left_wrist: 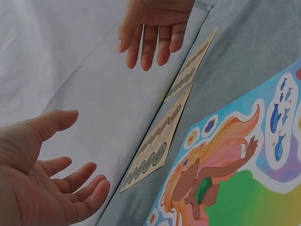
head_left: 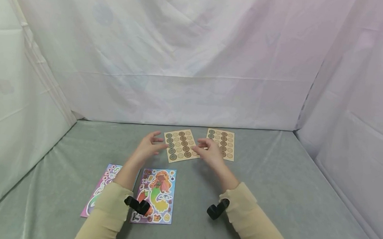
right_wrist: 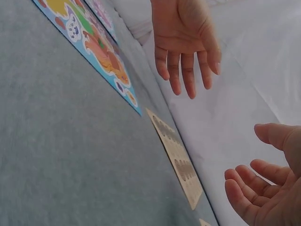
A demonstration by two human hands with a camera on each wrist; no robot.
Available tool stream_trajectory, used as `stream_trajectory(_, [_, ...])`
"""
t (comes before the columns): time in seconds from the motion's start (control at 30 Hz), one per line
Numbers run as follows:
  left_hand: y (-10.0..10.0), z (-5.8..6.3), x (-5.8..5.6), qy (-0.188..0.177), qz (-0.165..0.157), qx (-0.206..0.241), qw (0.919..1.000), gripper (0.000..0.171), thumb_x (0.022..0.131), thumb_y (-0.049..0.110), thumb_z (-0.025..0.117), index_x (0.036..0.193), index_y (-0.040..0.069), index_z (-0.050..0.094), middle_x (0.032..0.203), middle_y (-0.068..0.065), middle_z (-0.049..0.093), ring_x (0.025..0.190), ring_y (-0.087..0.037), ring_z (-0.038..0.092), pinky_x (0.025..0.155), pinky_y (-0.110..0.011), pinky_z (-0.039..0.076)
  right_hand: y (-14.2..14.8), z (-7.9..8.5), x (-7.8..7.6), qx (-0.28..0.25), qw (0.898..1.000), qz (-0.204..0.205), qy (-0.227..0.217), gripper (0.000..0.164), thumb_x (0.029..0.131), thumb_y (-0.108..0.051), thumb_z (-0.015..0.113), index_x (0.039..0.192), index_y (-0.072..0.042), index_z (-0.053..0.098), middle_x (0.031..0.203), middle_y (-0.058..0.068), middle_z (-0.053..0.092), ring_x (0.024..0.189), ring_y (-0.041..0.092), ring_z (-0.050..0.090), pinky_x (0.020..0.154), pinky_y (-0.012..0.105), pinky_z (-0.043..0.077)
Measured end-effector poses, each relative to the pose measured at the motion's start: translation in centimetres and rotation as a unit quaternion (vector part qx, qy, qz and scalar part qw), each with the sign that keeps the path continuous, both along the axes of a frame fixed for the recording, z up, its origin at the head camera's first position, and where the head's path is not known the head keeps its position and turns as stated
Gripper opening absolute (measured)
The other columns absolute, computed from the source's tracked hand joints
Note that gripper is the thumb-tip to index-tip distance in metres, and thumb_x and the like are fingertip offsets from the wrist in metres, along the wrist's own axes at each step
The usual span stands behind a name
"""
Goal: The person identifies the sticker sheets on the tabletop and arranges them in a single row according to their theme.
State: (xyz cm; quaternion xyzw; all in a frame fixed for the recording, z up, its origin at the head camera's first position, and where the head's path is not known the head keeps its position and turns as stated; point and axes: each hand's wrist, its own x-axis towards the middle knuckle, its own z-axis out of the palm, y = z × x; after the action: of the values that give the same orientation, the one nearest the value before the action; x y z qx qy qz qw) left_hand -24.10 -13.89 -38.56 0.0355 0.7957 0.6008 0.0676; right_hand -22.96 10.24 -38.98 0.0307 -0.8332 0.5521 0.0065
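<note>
My left hand (head_left: pixel 148 146) is held over the table at the left side of a tan sheet of round stickers (head_left: pixel 178 144), its fingers loosely bent with nothing between them. On the other side of that sheet my right hand (head_left: pixel 210 152) hovers, also holding nothing. It partly covers a second tan sticker sheet (head_left: pixel 229 145) in the head view. Both wrist views show the palms facing each other, fingers and thumbs apart. Nearer the front lies a mermaid sticker sheet (head_left: pixel 160 201), with a purple sticker sheet (head_left: pixel 99 192) beside it, partly hidden by my left forearm.
A grey cloth covers the table (head_left: pixel 288 198). White curtains (head_left: pixel 195 61) hang at the back and along both sides. A black wrist mount (head_left: pixel 137 205) sits on the left sleeve and another black mount (head_left: pixel 218 209) on the right.
</note>
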Motion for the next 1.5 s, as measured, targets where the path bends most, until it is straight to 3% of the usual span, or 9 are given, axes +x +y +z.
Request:
stream_trajectory(0.37, [1.0,-0.8,-1.0,-0.025,0.038,0.016,0.9988,0.076,0.087,0.014,0.070,0.149,0.005,0.028,0.140,-0.022,0.043,0.121,-0.038,0.047,0.094,-0.048,0.045,-0.7,-1.5,-1.0,-0.003,0.999,-0.028,-0.029,0.051,0.088,-0.020,0.071,0.132,-0.001,0.054,0.118,0.015,0.060,0.085,0.028,0.064,0.070,0.035,0.055])
stream_trajectory(0.63, [1.5,-1.5,-2.1,-0.050,0.062,0.027,0.9964,0.078,0.087,0.018,0.071,0.150,0.006,0.027,0.144,-0.022,0.038,0.126,-0.038,0.042,0.096,-0.046,0.044,-0.9,-1.7,-1.6,0.026,0.998,-0.041,-0.033,0.053,0.087,-0.023,0.071,0.133,-0.002,0.053,0.122,0.015,0.059,0.111,0.030,0.055,0.084,0.038,0.051])
stream_trajectory(0.8, [1.6,-1.8,-2.5,-0.069,0.081,0.029,0.9939,0.078,0.087,0.019,0.071,0.151,0.009,0.027,0.145,-0.020,0.037,0.128,-0.037,0.040,0.098,-0.046,0.042,-1.0,-1.7,-2.1,0.026,0.998,-0.040,-0.041,0.055,0.087,-0.024,0.071,0.134,-0.003,0.053,0.126,0.015,0.057,0.116,0.032,0.053,0.089,0.041,0.050])
stream_trajectory(1.1, [1.9,-1.8,-3.1,-0.095,0.101,0.048,0.9892,0.085,0.084,0.020,0.075,0.151,0.008,0.025,0.146,-0.021,0.037,0.128,-0.035,0.042,0.098,-0.044,0.043,-1.1,-1.9,-2.9,0.012,0.997,-0.038,-0.059,0.057,0.087,-0.025,0.071,0.137,-0.005,0.050,0.132,0.016,0.053,0.105,0.028,0.060,0.070,0.029,0.055])
stream_trajectory(1.3, [2.0,-2.0,-3.1,-0.098,0.094,0.087,0.9870,0.085,0.085,0.017,0.074,0.152,0.006,0.023,0.147,-0.022,0.035,0.129,-0.034,0.042,0.099,-0.042,0.043,-1.2,-2.1,-3.0,0.003,0.997,-0.033,-0.071,0.058,0.089,-0.026,0.069,0.138,-0.005,0.048,0.136,0.018,0.048,0.110,0.031,0.057,0.069,0.028,0.056])
stream_trajectory(1.5, [2.1,-2.2,-3.2,-0.109,0.107,0.123,0.9806,0.081,0.086,0.013,0.071,0.152,0.007,0.024,0.147,-0.021,0.035,0.129,-0.033,0.041,0.098,-0.038,0.045,-1.2,-2.2,-3.0,-0.012,0.996,-0.035,-0.081,0.058,0.089,-0.026,0.068,0.140,-0.005,0.046,0.138,0.019,0.046,0.113,0.033,0.056,0.069,0.028,0.056])
